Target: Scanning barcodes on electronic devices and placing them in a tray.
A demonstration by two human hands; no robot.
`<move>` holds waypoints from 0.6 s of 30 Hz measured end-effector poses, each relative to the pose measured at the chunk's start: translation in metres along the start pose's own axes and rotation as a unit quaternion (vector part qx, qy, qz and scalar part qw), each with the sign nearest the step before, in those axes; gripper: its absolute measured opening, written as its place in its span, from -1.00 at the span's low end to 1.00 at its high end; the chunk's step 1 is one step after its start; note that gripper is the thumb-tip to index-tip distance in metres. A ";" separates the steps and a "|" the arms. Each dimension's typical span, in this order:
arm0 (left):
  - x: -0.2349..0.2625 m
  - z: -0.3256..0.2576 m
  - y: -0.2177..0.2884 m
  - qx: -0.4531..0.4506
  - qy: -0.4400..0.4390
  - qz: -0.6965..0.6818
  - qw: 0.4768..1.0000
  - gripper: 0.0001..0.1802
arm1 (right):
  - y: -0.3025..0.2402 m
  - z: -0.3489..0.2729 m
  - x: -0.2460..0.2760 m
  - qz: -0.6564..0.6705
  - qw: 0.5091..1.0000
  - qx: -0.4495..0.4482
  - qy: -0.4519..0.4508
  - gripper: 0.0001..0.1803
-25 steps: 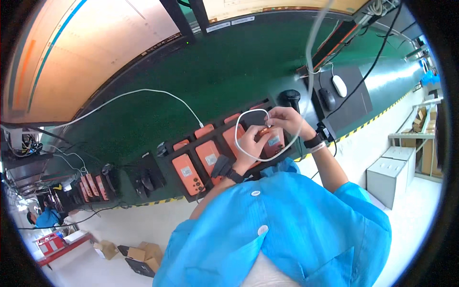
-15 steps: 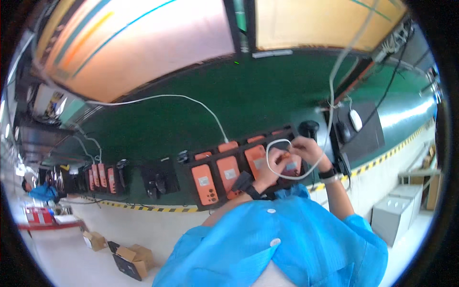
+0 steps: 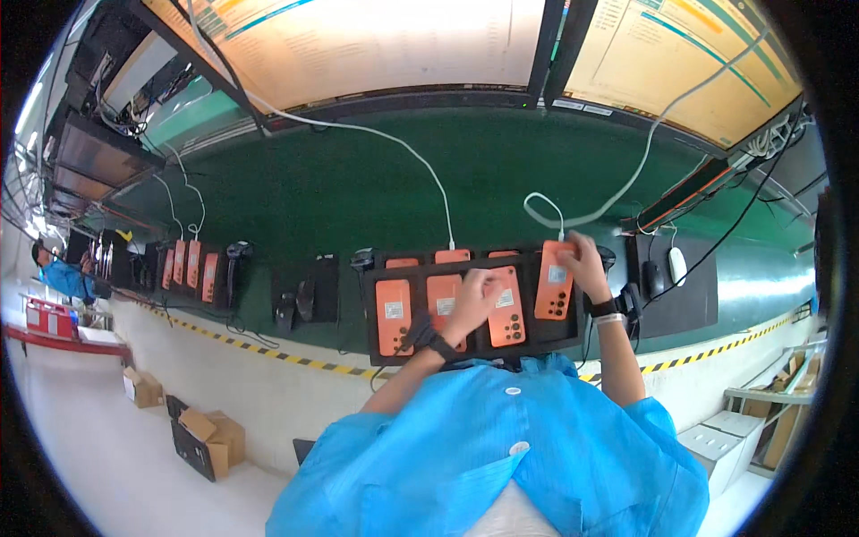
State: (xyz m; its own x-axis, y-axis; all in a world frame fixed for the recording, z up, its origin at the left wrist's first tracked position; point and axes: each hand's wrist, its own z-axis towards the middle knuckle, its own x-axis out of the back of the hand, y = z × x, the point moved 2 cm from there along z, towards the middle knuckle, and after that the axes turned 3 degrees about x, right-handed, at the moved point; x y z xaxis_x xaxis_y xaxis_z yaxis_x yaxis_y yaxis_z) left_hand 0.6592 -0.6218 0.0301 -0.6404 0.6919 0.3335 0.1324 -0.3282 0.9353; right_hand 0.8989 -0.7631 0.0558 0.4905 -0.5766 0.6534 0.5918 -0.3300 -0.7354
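My right hand (image 3: 585, 267) grips the upper right edge of an orange phone (image 3: 554, 285), back side up, over the right end of a black tray (image 3: 557, 338). A white cable (image 3: 663, 115) is plugged into that phone's top end and loops above it. My left hand (image 3: 478, 304), fingers bent and apart, hovers over the tray beside another orange phone (image 3: 506, 315); whether it touches that phone I cannot tell. More orange phones lie in the tray, including one at the left (image 3: 394, 315). A second white cable (image 3: 437, 183) runs to a phone in the back row (image 3: 453, 256).
Two large monitors (image 3: 403, 54) stand along the back of the green bench (image 3: 358, 206). A white mouse (image 3: 677, 266) and a black mouse (image 3: 652, 277) rest on a dark mat at the right. Farther left are another phone tray (image 3: 190, 268) and a person in blue (image 3: 67, 276).
My hands have moved apart, the left one leftward over the tray. The cabled phone now shows fully in my right hand, with the cable plugged in. The head view has shifted.
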 end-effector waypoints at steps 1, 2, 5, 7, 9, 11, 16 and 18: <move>0.015 -0.003 0.000 0.072 0.003 -0.036 0.997 -0.73 | 0.011 0.003 -0.009 -0.098 0.986 0.080 0.111 -0.62; 0.043 -0.009 -0.004 0.010 0.020 0.102 0.995 -0.76 | 0.004 0.008 -0.018 -0.094 0.987 0.080 0.102 -0.62; 0.102 -0.052 -0.035 0.038 0.191 0.199 0.960 -0.74 | -0.058 0.020 -0.067 0.057 0.995 0.062 -0.050 -0.69; 0.125 -0.073 -0.028 0.074 0.285 0.364 0.884 -0.61 | -0.079 0.030 -0.104 0.100 0.984 0.036 -0.142 -0.70; 0.136 -0.103 -0.044 0.135 0.302 0.380 0.864 -0.45 | -0.087 0.043 -0.149 0.036 0.982 0.091 -0.163 -0.65; 0.131 -0.120 -0.050 0.189 0.266 0.395 0.859 -0.43 | -0.083 0.046 -0.186 0.008 0.979 0.066 -0.193 -0.59; 0.133 -0.135 -0.066 0.239 0.306 0.337 0.858 -0.50 | -0.088 0.039 -0.201 0.039 0.976 -0.033 -0.212 -0.59; 0.137 -0.139 -0.068 0.248 0.294 0.307 0.871 -0.51 | -0.084 0.042 -0.204 0.044 0.973 -0.057 -0.220 -0.63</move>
State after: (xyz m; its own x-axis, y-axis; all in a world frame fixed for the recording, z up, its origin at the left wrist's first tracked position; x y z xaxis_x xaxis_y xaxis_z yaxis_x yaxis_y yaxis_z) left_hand 0.4575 -0.5941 -0.0043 -0.5902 -0.0122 0.8072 0.8038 -0.1016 0.5861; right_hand 0.7760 -0.5866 -0.0085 0.7770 -0.2387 0.5825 0.4728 -0.3897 -0.7903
